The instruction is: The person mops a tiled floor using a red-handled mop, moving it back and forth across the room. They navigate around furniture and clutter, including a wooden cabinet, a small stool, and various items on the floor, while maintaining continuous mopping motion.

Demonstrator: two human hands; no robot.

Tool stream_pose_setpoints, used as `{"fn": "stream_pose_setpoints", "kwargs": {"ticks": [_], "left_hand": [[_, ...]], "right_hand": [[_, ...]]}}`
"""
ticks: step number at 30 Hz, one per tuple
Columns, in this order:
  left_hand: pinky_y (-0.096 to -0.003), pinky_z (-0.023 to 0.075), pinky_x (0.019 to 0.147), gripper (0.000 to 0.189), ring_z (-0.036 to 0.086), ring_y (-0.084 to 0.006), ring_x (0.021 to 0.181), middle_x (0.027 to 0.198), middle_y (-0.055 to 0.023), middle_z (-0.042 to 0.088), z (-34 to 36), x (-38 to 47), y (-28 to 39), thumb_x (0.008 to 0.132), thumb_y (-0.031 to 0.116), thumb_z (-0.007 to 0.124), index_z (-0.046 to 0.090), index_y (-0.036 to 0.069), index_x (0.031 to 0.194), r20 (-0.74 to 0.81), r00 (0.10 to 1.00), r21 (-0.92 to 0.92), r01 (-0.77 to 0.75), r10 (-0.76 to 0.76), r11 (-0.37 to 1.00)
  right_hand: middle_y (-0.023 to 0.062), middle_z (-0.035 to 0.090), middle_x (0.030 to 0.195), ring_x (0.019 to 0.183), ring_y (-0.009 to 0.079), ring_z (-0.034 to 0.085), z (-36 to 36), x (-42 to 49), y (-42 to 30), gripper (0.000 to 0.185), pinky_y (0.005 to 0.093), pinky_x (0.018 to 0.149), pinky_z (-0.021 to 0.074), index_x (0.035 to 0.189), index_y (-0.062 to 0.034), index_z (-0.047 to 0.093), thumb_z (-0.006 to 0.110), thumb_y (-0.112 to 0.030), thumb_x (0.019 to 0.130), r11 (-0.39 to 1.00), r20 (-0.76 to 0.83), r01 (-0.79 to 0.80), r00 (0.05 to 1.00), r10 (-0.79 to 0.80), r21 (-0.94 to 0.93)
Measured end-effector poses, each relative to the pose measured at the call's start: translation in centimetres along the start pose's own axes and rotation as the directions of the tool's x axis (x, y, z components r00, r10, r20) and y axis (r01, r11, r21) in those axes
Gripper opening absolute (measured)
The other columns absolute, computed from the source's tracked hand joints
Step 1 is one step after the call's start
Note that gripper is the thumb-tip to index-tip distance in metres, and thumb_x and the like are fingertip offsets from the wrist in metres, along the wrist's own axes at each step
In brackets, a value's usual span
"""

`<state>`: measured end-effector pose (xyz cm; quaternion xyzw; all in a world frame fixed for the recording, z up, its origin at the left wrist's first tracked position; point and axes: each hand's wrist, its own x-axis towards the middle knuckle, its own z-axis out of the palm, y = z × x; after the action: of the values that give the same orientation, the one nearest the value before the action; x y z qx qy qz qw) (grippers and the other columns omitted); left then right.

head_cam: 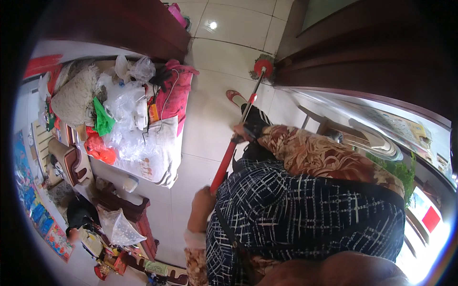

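Both of my hands grip one long mop. My left hand (202, 204) is closed around the lower end of its red handle grip (224, 166), close to my body. Farther along, my right hand (244, 132) wraps the pole where the red grip meets the metal tube (254, 92). The round red mop head (263, 68) with its grey fringe rests on the tiled floor (222, 53), beside the foot of a dark brown wooden door or panel (343, 71). A red shoe (235, 97) of mine shows left of the pole.
At left stands a table piled with clear plastic bags (121, 107), a pink cloth (175, 93) and a white towel (166, 150). Below it are dark red wooden furniture (139, 214) and a person in dark clothing (82, 214). A wooden chair (329, 128) stands at right.
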<state>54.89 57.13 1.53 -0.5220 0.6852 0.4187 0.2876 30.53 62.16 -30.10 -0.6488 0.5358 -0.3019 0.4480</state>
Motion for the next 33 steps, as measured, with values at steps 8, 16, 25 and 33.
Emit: {"fn": "stream_pose_setpoints", "kwargs": {"ticks": [8, 16, 25, 33], "left_hand": [[-0.0449, 0.0497, 0.069, 0.046, 0.063, -0.0407, 0.080, 0.081, -0.0239, 0.065, -0.7, 0.8, 1.4, 0.082, 0.044, 0.062, 0.065, 0.000, 0.094, -0.008, 1.000, -0.031, -0.006, 0.006, 1.000], [-0.0470, 0.0490, 0.069, 0.046, 0.063, -0.0411, 0.080, 0.080, -0.0250, 0.064, -2.2, -3.0, 1.3, 0.084, 0.046, 0.059, 0.067, 0.001, 0.090, 0.057, 0.970, -0.020, 0.239, -0.237, 0.971], [-0.0456, 0.0486, 0.062, 0.046, 0.063, -0.0410, 0.071, 0.072, -0.0230, 0.064, -0.7, 3.9, 1.6, 0.085, 0.043, 0.062, 0.065, -0.002, 0.091, -0.152, 0.984, 0.042, 0.098, -0.091, 0.994], [-0.0462, 0.0484, 0.072, 0.047, 0.063, -0.0398, 0.084, 0.085, -0.0234, 0.065, 1.2, -6.6, -2.2, 0.087, 0.045, 0.056, 0.063, -0.001, 0.096, -0.018, 0.948, -0.140, 0.313, -0.319, 0.939]], "right_hand": [[0.0081, 0.060, 0.069, 0.065, 0.0257, 0.062, -0.5, -0.4, 1.1, 0.035, 0.0356, 0.057, 0.0467, 0.080, -0.0073, 0.055, 0.078, -0.032, 0.068, 0.998, 0.147, -0.001, 0.989, -0.009, 0.067], [0.0081, 0.063, 0.070, 0.063, 0.0252, 0.064, 1.8, -0.1, 1.0, 0.038, 0.0353, 0.056, 0.0478, 0.081, -0.0079, 0.054, 0.079, -0.034, 0.068, 0.998, 0.138, -0.033, 0.990, 0.039, -0.047], [0.0050, 0.059, 0.064, 0.058, 0.0201, 0.061, -1.0, 3.2, 8.3, 0.018, 0.0327, 0.049, 0.0472, 0.078, -0.0050, 0.054, 0.063, -0.021, 0.077, 0.927, 0.145, -0.263, 0.962, 0.232, 0.267], [0.0161, 0.060, 0.078, 0.070, 0.0276, 0.065, 7.2, 6.3, -4.3, 0.020, 0.0451, 0.066, 0.0576, 0.087, 0.0024, 0.052, 0.047, -0.017, 0.088, -0.073, 0.661, -0.842, 0.363, 0.657, 0.534]]}}
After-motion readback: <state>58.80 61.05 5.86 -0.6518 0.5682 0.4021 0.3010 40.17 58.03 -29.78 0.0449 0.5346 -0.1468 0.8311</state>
